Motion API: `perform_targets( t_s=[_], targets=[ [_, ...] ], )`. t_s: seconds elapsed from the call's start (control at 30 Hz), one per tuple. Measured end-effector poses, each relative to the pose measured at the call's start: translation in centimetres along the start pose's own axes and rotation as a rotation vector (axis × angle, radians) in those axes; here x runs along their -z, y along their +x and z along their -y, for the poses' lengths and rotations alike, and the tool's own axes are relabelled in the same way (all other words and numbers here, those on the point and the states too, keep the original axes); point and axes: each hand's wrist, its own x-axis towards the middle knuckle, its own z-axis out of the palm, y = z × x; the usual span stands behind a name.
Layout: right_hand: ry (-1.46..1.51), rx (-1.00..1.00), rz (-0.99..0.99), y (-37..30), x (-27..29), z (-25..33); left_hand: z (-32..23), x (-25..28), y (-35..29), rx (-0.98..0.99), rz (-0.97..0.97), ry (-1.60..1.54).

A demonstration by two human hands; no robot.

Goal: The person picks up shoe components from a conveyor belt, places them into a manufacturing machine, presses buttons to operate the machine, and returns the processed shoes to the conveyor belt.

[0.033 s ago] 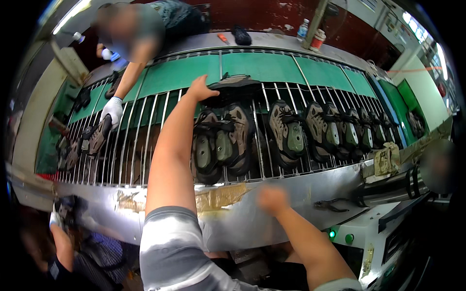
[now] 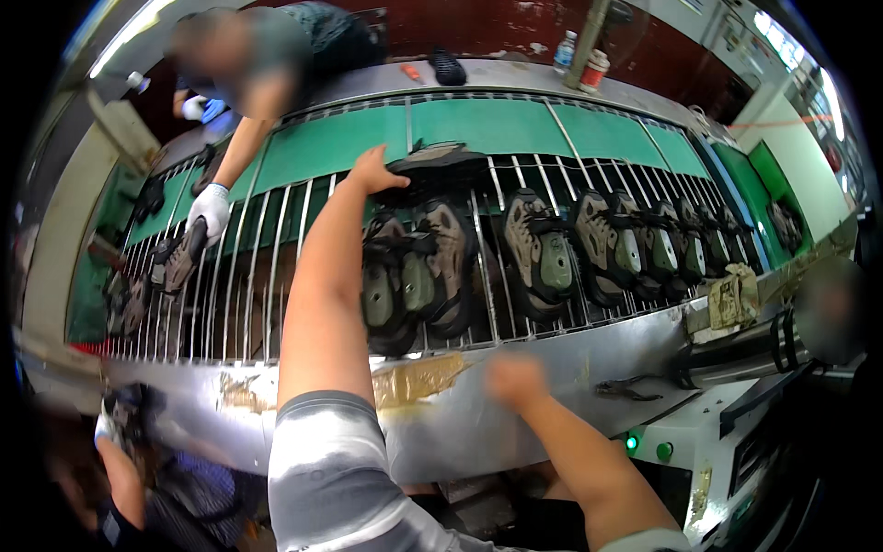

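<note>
Metal rack [image 2: 487,267] was seen, one dark shoe [image 2: 440,172] laid crosswise beyond two upright-facing shoes [image 2: 446,267]. One left hand [image 2: 375,173] was spread open at its left end, contact unclear; one right hand [image 2: 517,380] was blurred, its grip impossible to tell.

Left hand [image 2: 373,172] at tipped shoe [image 2: 443,166]

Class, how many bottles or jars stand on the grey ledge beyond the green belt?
2: a clear plastic bottle, left of the slanted beige post, and a red-and-white jar, right of it. More could be hidden behind the post.
</note>
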Motion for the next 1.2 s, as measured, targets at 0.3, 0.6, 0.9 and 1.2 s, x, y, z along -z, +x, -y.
perform_targets(
  t_s=[0.3, 0.6, 0.9, 1.2],
  targets=[
    [0.019, 0.002, -0.100, 2.0, 1.7, -2.7, -3.1, -5.5, 5.6, 0.160, 0.140, -0.028],
    [-0.036, -0.046, -0.098, 1.5, 0.4, -2.1, -5.2, -2.3, 1.6, 0.486, -0.104, -1.101],
    [-0.136, -0.197, 0.025, 0.8, 1.0, -0.2, -15.4, 11.5, -21.0, 0.449, -0.074, -1.475],
    [-0.200, 0.597, -0.327, -4.7, 25.2, 15.7, -19.7, 11.2, -44.5, 0.363, 0.134, -1.287]
  ],
)
